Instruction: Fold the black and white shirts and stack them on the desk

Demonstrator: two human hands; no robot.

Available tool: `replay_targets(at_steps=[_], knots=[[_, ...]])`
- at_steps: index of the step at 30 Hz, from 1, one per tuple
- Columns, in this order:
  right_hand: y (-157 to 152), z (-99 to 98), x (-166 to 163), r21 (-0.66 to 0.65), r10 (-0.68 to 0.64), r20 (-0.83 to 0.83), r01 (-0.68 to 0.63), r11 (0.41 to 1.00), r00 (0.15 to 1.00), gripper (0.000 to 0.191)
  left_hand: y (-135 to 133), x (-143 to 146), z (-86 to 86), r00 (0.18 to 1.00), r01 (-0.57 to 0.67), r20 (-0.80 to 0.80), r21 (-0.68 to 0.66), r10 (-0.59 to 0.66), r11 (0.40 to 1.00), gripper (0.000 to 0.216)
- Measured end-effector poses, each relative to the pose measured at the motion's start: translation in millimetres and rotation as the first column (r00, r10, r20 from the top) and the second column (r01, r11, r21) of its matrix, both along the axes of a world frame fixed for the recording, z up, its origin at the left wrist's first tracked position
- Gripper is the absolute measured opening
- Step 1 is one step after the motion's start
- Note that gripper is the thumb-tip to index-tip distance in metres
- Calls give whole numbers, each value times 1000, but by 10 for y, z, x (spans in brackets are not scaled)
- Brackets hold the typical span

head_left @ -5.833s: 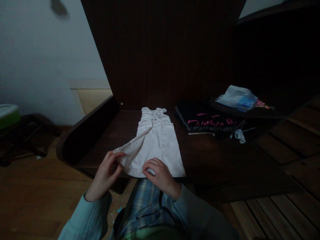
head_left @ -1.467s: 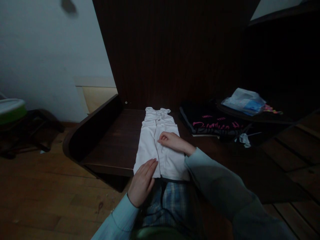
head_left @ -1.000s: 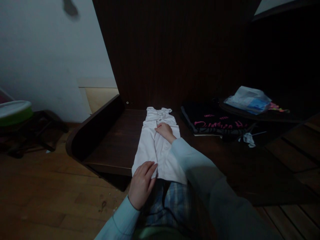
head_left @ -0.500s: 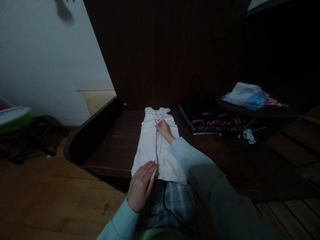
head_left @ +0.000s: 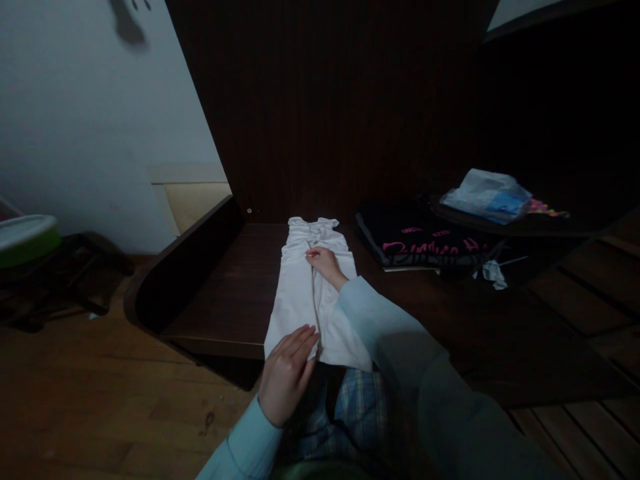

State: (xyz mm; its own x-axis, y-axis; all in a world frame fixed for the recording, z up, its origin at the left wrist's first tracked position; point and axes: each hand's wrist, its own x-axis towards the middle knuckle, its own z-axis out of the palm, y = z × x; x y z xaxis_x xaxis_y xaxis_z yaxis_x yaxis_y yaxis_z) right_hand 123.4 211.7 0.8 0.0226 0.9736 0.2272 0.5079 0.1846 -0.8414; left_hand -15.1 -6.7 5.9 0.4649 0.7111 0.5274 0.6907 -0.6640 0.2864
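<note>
The garment [head_left: 293, 300] stretches lengthwise away across the bench [head_left: 215, 300]; the left hand [head_left: 287, 375] covers its near hem [head_left: 346, 363], grip unclear, while the right hand [head_left: 325, 264], farther up, pinches the folded edge [head_left: 314, 297].

Dimly lit, pale wall [head_left: 100, 127] at left, tall dark wooden panel [head_left: 340, 113], brown plank floor [head_left: 150, 407]

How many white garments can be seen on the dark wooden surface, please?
1. The white garment lies on the surface, left of the black cloth with pink letters. Others may be hidden underneath that cloth.
</note>
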Motion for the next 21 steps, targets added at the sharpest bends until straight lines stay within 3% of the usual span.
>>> replay_targets(at_steps=[5,10,13,16,18,21], knots=[[-27,28,14,-15,9,46,-9,1000,999,18,1,8,-36,1000,-5,-11,-23,4,1000,30],[-51,27,7,49,6,120,-12,999,993,20,-51,-40,41,1000,-1,7,-70,2,998,31],[-64,26,-2,74,31,164,-43,996,986,16,-97,-175,41,981,-151,116,-47,155,987,27],[-74,35,-9,84,35,194,-52,995,980,15,-138,-382,-32,878,-390,285,-40,385,920,21],[-80,45,-9,84,32,200,-49,995,979,15,-162,-511,-105,806,-468,352,-114,476,876,26],[-88,58,-6,78,19,192,-34,996,981,14,-185,-618,-213,749,-443,376,-330,546,834,34]])
